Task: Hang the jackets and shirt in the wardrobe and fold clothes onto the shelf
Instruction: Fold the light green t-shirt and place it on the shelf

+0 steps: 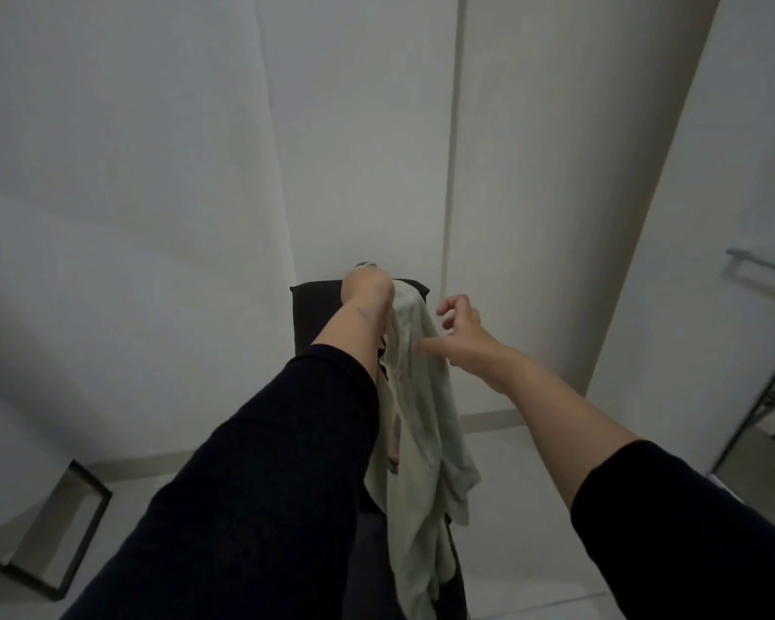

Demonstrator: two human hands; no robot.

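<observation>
At frame centre the left hand [368,284] gripped the top of a pale green, soft cotton shirt [421,396], letting it hang straight before a black chair back [314,315], while the open right hand [459,326] reached, apparently to smooth it.

The garment [421,396] hangs down from the raised left hand [368,284], in front of the chair back [314,315], while the right hand [461,333] sits just to its right touching the cloth, with a wall handle [761,268] far off to the right and a frame [63,530] on the floor [533,507] low to the left.
</observation>
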